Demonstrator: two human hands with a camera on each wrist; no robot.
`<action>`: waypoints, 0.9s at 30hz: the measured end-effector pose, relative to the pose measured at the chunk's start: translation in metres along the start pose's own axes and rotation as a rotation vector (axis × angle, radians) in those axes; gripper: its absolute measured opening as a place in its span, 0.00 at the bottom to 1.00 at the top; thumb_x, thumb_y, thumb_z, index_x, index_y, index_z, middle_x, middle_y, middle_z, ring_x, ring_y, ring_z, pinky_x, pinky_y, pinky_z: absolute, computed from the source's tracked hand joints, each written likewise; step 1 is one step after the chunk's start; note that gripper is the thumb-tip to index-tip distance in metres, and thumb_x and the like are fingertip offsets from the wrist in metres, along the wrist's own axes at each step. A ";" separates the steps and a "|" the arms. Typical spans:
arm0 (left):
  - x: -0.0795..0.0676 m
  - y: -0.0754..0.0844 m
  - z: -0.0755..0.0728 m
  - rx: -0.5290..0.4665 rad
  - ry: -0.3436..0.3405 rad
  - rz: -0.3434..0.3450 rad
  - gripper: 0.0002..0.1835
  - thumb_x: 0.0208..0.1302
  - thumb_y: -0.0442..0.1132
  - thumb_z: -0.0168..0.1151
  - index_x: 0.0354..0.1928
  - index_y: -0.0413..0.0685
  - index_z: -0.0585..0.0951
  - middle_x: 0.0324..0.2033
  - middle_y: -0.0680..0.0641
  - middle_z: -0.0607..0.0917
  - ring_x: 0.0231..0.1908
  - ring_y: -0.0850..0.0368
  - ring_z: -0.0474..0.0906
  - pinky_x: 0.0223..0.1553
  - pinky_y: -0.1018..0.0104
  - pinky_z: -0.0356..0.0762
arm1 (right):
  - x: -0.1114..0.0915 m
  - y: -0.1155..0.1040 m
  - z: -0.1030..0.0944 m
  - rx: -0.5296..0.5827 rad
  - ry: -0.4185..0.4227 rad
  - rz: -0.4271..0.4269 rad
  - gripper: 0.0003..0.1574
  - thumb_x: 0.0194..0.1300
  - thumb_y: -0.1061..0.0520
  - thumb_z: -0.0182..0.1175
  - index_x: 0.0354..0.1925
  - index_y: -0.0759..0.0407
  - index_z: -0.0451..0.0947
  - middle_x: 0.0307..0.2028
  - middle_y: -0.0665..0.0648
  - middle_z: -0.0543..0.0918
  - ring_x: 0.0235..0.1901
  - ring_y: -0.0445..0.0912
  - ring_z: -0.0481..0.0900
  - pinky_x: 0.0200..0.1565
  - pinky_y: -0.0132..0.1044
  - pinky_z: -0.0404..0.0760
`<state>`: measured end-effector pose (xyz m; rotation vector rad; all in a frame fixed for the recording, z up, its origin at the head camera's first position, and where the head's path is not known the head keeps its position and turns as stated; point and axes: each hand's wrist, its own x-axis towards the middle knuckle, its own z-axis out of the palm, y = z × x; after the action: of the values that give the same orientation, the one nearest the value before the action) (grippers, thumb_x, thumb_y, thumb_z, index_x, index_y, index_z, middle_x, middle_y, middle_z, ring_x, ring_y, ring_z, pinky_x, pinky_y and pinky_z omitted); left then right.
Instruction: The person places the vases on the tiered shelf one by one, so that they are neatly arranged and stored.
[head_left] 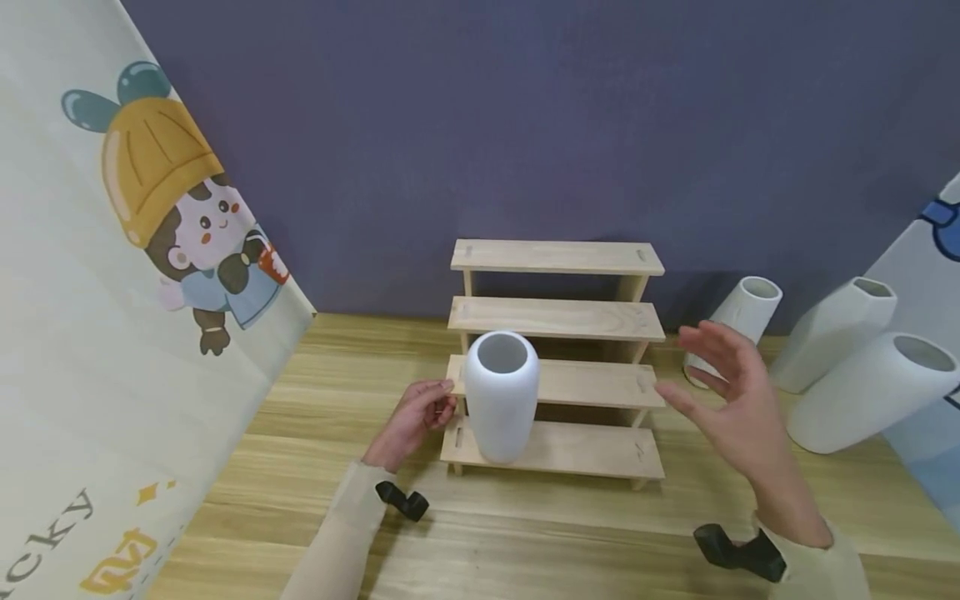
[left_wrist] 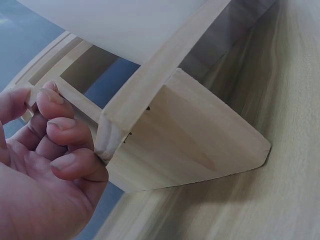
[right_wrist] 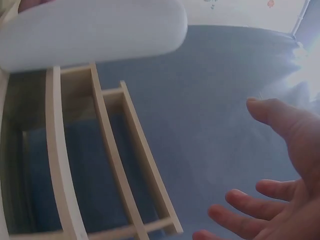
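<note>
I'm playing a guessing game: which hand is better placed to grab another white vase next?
Probably the right hand: it's open and near the three other vases. The left hand is farther off, pinching the left edge of the wooden stand.

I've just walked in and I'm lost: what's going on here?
A person's left hand pinches the left end of a four-tiered pale wooden stand. A smooth white rounded vase stands on its lowest tier, left of centre. The right hand holds nothing; three more white open-mouthed vases stand to the stand's right.
</note>
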<state>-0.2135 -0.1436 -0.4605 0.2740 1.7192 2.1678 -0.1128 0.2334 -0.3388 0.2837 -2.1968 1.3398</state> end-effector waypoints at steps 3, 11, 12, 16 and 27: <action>0.000 0.000 0.000 -0.002 -0.005 0.002 0.23 0.77 0.40 0.47 0.21 0.56 0.81 0.17 0.61 0.81 0.17 0.68 0.66 0.21 0.76 0.62 | 0.000 0.006 -0.016 -0.007 0.073 0.030 0.50 0.50 0.80 0.67 0.68 0.55 0.65 0.56 0.34 0.78 0.56 0.27 0.77 0.50 0.14 0.75; 0.000 0.001 0.001 -0.005 0.001 -0.002 0.23 0.77 0.39 0.47 0.21 0.56 0.81 0.17 0.61 0.81 0.17 0.69 0.67 0.21 0.76 0.61 | 0.000 0.019 -0.055 -0.069 0.276 0.201 0.49 0.51 0.78 0.68 0.67 0.51 0.67 0.54 0.35 0.80 0.53 0.28 0.78 0.46 0.12 0.74; 0.000 0.001 0.001 -0.006 0.004 -0.003 0.23 0.77 0.39 0.47 0.21 0.56 0.81 0.17 0.61 0.81 0.17 0.69 0.67 0.21 0.76 0.61 | 0.000 0.021 -0.059 -0.091 0.297 0.199 0.49 0.52 0.78 0.68 0.67 0.51 0.67 0.54 0.34 0.79 0.53 0.28 0.77 0.45 0.12 0.74; 0.000 0.001 0.002 -0.007 0.018 -0.004 0.23 0.77 0.39 0.47 0.21 0.56 0.81 0.17 0.61 0.81 0.17 0.69 0.67 0.21 0.76 0.62 | -0.001 0.031 -0.075 -0.139 0.376 0.190 0.47 0.54 0.75 0.68 0.68 0.50 0.67 0.54 0.33 0.78 0.53 0.27 0.77 0.46 0.12 0.73; -0.001 0.000 0.001 0.017 0.027 0.007 0.23 0.77 0.40 0.47 0.22 0.56 0.81 0.17 0.60 0.81 0.18 0.69 0.67 0.22 0.76 0.61 | -0.008 0.056 -0.110 -0.241 0.508 0.336 0.40 0.67 0.58 0.64 0.72 0.45 0.60 0.63 0.31 0.69 0.65 0.29 0.68 0.71 0.26 0.63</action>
<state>-0.2123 -0.1431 -0.4604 0.2562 1.7544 2.1722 -0.0934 0.3553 -0.3467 -0.4857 -1.9831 1.1321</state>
